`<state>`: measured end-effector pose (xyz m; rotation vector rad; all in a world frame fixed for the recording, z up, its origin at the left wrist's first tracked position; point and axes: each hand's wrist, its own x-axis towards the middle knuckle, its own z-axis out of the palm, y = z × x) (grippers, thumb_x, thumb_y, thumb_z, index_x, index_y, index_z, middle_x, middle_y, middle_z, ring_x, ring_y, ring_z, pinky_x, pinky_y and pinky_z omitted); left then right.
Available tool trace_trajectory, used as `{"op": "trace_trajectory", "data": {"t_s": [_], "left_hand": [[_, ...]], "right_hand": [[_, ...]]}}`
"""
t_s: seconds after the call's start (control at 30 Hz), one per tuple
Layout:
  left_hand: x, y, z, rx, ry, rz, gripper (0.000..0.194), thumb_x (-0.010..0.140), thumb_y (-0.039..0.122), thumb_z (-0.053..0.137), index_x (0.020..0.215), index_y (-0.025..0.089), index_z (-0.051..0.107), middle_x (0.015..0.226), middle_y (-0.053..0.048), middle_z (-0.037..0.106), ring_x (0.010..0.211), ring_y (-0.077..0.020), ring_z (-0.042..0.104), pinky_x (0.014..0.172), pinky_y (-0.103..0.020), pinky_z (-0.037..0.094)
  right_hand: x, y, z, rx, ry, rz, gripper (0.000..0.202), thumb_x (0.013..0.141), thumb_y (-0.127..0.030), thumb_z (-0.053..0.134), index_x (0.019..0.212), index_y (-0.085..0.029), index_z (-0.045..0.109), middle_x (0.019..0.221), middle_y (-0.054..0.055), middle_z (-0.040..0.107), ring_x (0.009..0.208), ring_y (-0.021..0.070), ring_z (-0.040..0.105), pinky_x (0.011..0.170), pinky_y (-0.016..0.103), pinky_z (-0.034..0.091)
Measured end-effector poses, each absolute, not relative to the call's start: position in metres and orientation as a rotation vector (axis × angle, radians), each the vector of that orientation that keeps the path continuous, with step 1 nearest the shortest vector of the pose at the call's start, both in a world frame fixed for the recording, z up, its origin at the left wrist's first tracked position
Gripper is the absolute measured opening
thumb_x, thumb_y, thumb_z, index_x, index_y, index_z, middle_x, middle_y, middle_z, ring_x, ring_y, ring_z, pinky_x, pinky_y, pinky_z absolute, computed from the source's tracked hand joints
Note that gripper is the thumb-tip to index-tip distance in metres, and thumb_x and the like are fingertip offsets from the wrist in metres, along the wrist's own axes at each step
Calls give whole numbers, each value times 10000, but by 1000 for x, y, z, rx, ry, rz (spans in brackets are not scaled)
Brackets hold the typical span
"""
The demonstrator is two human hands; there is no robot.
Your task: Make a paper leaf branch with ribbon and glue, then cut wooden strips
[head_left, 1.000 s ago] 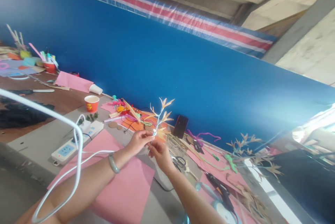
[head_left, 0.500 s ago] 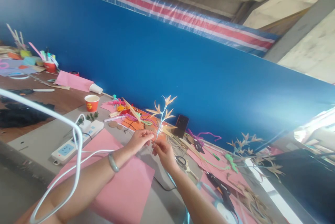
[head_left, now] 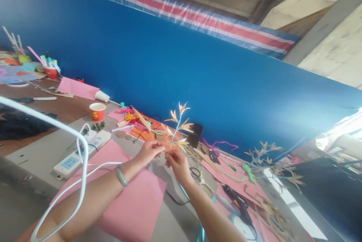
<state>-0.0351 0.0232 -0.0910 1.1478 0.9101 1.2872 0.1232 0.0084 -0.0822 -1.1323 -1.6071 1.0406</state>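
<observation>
A small branch point(head_left: 175, 128), with pale straw-coloured pointed leaves on a light-blue wrapped stem, stands nearly upright above my hands. My right hand point(head_left: 177, 161) pinches the lower end of its stem between thumb and fingers. Close beside it, my left hand point(head_left: 152, 148) has its thumb and fingers pressed together at the stem; what lies between those fingertips is too small to make out. A light-blue strip point(head_left: 183, 192) runs behind my right forearm toward the lower edge. Below my hands lies a large pink sheet point(head_left: 135, 200).
A white power strip point(head_left: 70, 162) and a looping white cable point(head_left: 85, 174) are at left. An orange-red paper cup point(head_left: 97, 113) stands behind. Scissors point(head_left: 195, 173), a black glue gun point(head_left: 237, 202) and another leafy branch point(head_left: 264, 153) are at right. A blue partition point(head_left: 169, 60) borders the table.
The branch has turned in my fingers, so its leaves point differently and lean more to the right. My left fingertips have drawn back slightly to the left. The view has shifted a little.
</observation>
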Motion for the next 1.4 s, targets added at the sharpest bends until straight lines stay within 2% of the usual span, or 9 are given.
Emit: {"op": "trace_trajectory", "data": {"t_s": [0.17, 0.3, 0.67, 0.83, 1.03, 1.4], "left_hand": [[-37, 19, -86, 1173, 863, 1280, 271, 714, 389, 659, 789, 128, 655, 524, 31, 525, 463, -78, 455, 466, -202, 319], [-38, 16, -79, 1190, 790, 1279, 290, 734, 420, 653, 697, 134, 624, 501, 41, 485, 451, -65, 415, 456, -200, 287], [-39, 12, -74, 1122, 779, 1290, 271, 679, 374, 709, 740, 132, 603, 482, 69, 437, 446, -52, 363, 450, -192, 252], [-39, 8, -67, 1229, 698, 1328, 255, 717, 358, 675, 664, 137, 558, 511, 69, 416, 472, -48, 354, 485, -199, 288], [-38, 12, -74, 1127, 764, 1302, 277, 703, 393, 687, 750, 142, 582, 479, 71, 412, 441, -55, 350, 451, -197, 246], [-39, 15, -81, 1237, 732, 1368, 334, 759, 399, 636, 584, 153, 493, 468, 61, 393, 444, -58, 334, 465, -216, 248]], "right_hand": [[119, 3, -75, -1101, -1655, 1090, 264, 763, -425, 647, 710, -168, 613, 496, -20, 581, 445, 106, 502, 488, 239, 425], [115, -2, -71, -1064, -1691, 1135, 251, 756, -421, 656, 738, -172, 635, 512, -20, 585, 456, 111, 513, 495, 247, 437], [113, -2, -73, -1060, -1726, 1146, 230, 794, -379, 623, 691, -173, 613, 486, -30, 576, 444, 104, 507, 498, 235, 419], [111, -3, -71, -1054, -1713, 1172, 230, 795, -372, 611, 677, -177, 587, 476, -34, 575, 428, 99, 500, 490, 232, 415], [110, -4, -67, -1063, -1701, 1185, 212, 774, -365, 624, 676, -180, 593, 476, -37, 572, 423, 99, 502, 481, 234, 422], [108, -3, -74, -1073, -1691, 1201, 193, 762, -347, 627, 672, -182, 586, 470, -36, 575, 417, 100, 504, 470, 229, 424]]}}
